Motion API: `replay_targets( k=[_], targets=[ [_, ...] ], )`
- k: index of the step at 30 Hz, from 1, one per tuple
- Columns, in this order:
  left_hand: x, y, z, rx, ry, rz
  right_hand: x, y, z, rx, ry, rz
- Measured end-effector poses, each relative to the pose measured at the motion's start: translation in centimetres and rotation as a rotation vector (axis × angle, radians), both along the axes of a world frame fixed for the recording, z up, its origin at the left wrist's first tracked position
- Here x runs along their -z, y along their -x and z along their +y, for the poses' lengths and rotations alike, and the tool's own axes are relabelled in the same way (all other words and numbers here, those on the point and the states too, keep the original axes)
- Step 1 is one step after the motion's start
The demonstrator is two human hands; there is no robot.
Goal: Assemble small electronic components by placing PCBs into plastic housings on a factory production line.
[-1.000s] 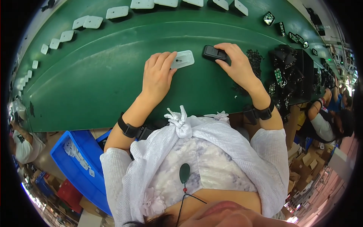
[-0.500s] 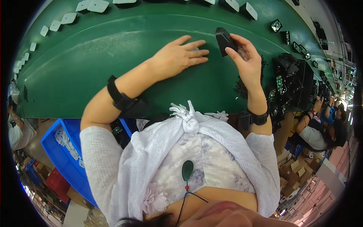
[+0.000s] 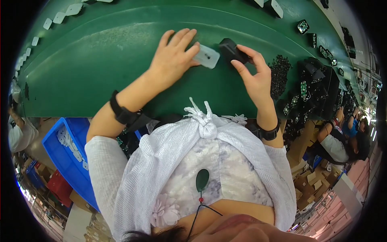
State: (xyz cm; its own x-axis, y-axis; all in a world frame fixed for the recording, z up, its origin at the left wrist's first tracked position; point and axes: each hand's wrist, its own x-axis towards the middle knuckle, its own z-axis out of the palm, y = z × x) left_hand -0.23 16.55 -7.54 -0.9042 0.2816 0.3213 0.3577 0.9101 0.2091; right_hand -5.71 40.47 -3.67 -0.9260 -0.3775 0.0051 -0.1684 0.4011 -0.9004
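My right hand (image 3: pixel 256 74) grips a black plastic casing (image 3: pixel 233 51) between thumb and fingers, held above the green table. Just left of the casing lies a pale, translucent rounded block (image 3: pixel 208 57) with a small dark spot on its face. My left hand (image 3: pixel 171 58) is at the block's left end, its fingers spread and stretched out. Thumb and forefinger reach the block's edge and hide that end of it.
A heap of small black parts (image 3: pixel 280 74) lies right of my right hand. Beyond it are black casings with green circuit boards (image 3: pixel 304 90). White covers (image 3: pixel 59 17) line the far left. A blue bin (image 3: pixel 52 141) with white pieces stands below left. Other people sit at the right.
My left hand has drawn back to the left and turned, exposing the pale block it covered. The casing in my right hand has moved left and tilted toward the block.
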Motion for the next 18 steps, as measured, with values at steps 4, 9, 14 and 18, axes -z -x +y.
replay_targets(
  k=[4,9,14,18],
  targets=[
    [1.3,-0.4,0.7,-0.036,-0.251,0.025,-0.2,-0.2,-2.0,-0.203,-0.221,0.490],
    [0.7,-0.8,-1.1,0.058,-0.600,-0.096,-0.1,-0.3,-3.9,-0.312,-0.285,0.578],
    [0.9,-1.1,-1.5,0.119,-0.404,-0.128,0.0,0.0,-4.5,-0.364,-0.358,0.587],
    [0.3,-1.4,-1.5,0.111,-0.338,-0.131,0.3,-0.1,-4.4,-0.370,-0.349,0.602]
  ],
)
